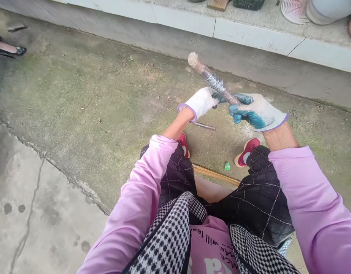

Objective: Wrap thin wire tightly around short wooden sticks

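A wooden stick (200,67) wound round its middle with thin silvery wire (216,83) is held in front of me, tilted with its pale cut end up to the left. My right hand (256,111), in a white glove with a blue-green coated palm, is closed round its lower end. From the left, my left hand (204,102), gloved the same way, is closed at the underside of the stick beside the wire; its fingertips are partly hidden.
On the ground between my red shoes (247,152) lie a thin metal rod (204,125) and a small green scrap (227,166). A tiled ledge (181,21) runs ahead, bearing a white bucket (329,10) and a pink-white plastic grille (294,10). Another person's foot (20,50) shows far left.
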### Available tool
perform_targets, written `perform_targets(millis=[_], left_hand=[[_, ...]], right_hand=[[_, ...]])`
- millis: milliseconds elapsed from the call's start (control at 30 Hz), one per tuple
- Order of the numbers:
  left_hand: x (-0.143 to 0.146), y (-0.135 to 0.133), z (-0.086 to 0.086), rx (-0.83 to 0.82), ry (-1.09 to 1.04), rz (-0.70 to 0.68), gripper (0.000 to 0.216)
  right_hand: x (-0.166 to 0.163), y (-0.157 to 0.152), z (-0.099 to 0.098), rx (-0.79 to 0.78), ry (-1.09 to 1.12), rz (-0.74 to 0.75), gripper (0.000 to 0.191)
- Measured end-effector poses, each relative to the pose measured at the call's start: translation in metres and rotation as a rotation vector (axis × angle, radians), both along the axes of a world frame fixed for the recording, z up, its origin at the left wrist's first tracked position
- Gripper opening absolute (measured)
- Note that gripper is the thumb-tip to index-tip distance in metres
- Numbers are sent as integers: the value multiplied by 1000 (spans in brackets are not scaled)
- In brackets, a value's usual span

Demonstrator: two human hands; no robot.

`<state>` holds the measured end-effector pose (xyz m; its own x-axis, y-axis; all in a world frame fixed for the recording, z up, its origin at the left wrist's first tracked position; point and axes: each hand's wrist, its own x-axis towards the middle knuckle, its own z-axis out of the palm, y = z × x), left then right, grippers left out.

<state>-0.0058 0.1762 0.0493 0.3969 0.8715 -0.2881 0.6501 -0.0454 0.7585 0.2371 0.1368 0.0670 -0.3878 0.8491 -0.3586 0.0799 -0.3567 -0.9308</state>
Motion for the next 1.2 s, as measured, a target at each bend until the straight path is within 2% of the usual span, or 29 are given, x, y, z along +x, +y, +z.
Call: perform_targets(millis=[133, 300, 400, 500, 733, 900, 1000, 1100, 1200], left_hand=[[4, -7, 0, 8, -36, -134, 24], [8, -11, -3, 24, 3, -169, 24], [11, -13, -4, 3, 53, -203, 26], [13, -15, -3, -13, 91, -239, 26], [15, -20, 3, 4, 151, -264, 26], [17, -24, 10, -10, 128, -254, 29], [16, -25, 16, -27, 138, -259, 32], [9, -23, 19, -7, 157, -248, 30], [-2, -16, 16, 25, 179, -199, 24]], right_hand=[[5, 15, -19, -8, -40, -129, 45], [8, 27, -36, 69, -189, -313, 45], [4, 27, -32, 64, -267, -379, 39], [-2, 25, -22, 42, -311, -442, 41], [-13, 20, -6, -4, -331, -459, 45], [-16, 17, 2, 13, -521, -360, 49], [-12, 19, 7, 104, -837, -137, 56], [-3, 23, 7, 206, -1168, 125, 54], [8, 25, 1, 198, -1271, 251, 49]])
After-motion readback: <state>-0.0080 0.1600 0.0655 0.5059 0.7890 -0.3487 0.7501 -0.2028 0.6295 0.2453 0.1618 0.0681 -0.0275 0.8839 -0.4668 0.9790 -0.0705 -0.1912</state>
